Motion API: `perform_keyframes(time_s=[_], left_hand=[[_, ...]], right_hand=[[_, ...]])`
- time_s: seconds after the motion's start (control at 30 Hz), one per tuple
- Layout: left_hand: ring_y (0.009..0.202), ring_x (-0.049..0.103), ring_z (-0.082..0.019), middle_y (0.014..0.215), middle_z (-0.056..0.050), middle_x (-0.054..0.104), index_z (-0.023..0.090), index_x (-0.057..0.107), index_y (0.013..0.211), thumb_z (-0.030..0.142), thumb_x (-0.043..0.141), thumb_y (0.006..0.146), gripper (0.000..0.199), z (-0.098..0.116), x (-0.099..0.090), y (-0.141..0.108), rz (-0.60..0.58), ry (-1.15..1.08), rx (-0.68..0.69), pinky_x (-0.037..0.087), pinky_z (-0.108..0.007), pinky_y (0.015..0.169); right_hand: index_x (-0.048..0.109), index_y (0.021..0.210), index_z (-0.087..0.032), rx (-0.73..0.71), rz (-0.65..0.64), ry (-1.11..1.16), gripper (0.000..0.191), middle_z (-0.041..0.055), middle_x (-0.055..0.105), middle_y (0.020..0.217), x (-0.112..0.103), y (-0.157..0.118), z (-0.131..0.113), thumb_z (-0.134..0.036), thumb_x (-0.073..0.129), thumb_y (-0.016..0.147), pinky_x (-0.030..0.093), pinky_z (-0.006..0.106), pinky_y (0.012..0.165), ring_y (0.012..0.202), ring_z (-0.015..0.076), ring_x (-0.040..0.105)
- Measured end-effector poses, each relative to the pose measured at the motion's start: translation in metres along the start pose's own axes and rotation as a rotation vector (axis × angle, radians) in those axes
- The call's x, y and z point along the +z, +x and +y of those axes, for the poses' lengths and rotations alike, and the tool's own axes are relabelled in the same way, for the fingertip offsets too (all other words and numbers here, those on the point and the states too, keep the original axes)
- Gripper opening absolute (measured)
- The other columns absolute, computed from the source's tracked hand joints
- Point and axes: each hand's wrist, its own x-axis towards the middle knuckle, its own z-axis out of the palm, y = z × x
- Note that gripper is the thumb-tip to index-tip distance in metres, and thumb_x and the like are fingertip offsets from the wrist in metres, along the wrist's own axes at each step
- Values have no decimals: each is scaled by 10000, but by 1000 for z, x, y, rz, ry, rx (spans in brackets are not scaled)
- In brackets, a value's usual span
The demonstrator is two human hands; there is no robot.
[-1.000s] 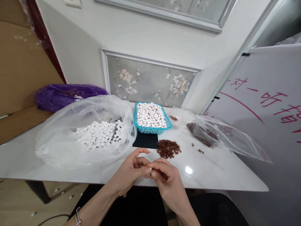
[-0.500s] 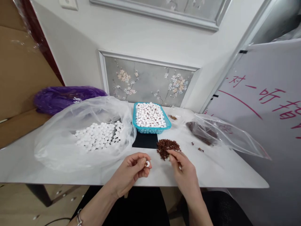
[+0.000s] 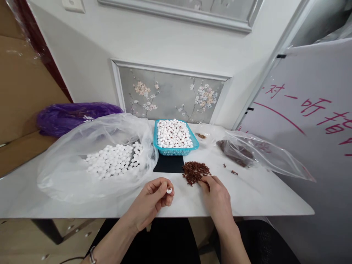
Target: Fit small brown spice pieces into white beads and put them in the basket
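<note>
White ball: I have one small white ball (image 3: 169,191) pinched in front of me, above the near part of the bench, with a reddish-brown bit showing on its upper side.
My left hand: the thumb and forefinger of my left hand (image 3: 152,200) are closed around that ball, my other fingers curled in below; a silvery bracelet (image 3: 92,255) sits at the wrist.
My right hand: the fingers of my right hand (image 3: 218,196) are drawn close together, tips down at the near right edge of the brown pile; I can't tell whether they have hold of a piece.
Brown pile: the loose heap of small reddish-brown pieces (image 3: 194,171) lies on the bench (image 3: 264,203), right beside a black mat (image 3: 168,164).
Blue basket: just behind the pile, the blue basket (image 3: 176,151) is heaped with white balls, brown showing among them, and overlaps the mat's far end.
Plastic bag: to my left, a big cloudy plastic bag (image 3: 62,179) lies with many white balls (image 3: 110,161) in it, its side against the basket.
Zip bag: to my right, a clear zip bag (image 3: 286,161) holds more brown stuff; two stray bits (image 3: 234,172) lie near it.
Purple bag: a crumpled purple bag (image 3: 77,114) sits behind the plastic bag, beside cardboard (image 3: 24,91).
Floor: a few white balls lie down left on the floor (image 3: 79,244).
</note>
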Motion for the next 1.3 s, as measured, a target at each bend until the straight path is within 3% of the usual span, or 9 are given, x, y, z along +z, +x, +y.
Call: perform_keyframes(time_s=[0.37,0.5,0.67,0.83,1.03,1.13,1.23,1.3], left_hand=[[539,412,-42,707,-10,524,120,613,740,319,561,851,233,1,0,0,1,-55,-22,327,-192,536],[538,422,-40,698,-11,527,118,615,739,297,547,862,228,1,0,0,-7,-79,-30,345,-180,536],[585,473,-46,740,-12,553,134,624,760,268,603,826,150,1,-3,0,21,-105,-38,403,-171,585],[673,539,-67,777,-6,583,168,667,861,220,696,747,129,-1,-6,1,108,-136,-31,468,-188,683],[687,564,-70,833,-11,597,149,656,768,203,728,708,108,0,-5,2,117,-133,-30,490,-189,697],[673,553,-60,859,-5,584,155,633,761,208,722,716,114,1,-4,3,98,-123,-30,478,-180,673],[619,519,-49,820,1,571,153,613,750,214,721,716,128,0,-4,4,81,-94,-17,451,-177,629],[589,491,-47,784,7,561,152,607,744,225,726,709,144,-1,-4,4,76,-68,6,432,-185,612]], right_hand=[[585,756,-205,-26,34,18,208,37,595,775,-1,-3,-4,-314,455,875,364,277,565,680,189,554],[541,826,-197,0,86,67,236,55,601,815,-1,-6,-4,-354,386,909,374,279,542,624,178,542],[519,852,-196,19,129,148,207,15,580,647,0,-7,-1,-337,381,918,417,291,553,549,173,533],[563,996,-183,-72,158,225,194,79,608,904,0,-6,-3,-240,416,883,473,319,688,769,193,596],[633,975,-188,-149,140,305,239,81,614,957,1,-7,-4,-204,412,886,483,326,757,817,185,602],[618,1009,-184,-101,72,478,218,70,635,933,-4,-14,-18,-223,439,892,491,303,727,777,172,602],[626,971,-194,-137,-154,673,177,31,629,800,-10,-25,-43,-223,473,885,483,249,622,665,142,582],[628,946,-193,-174,-231,733,165,14,604,742,-13,-30,-60,-199,478,879,467,233,599,622,126,562]])
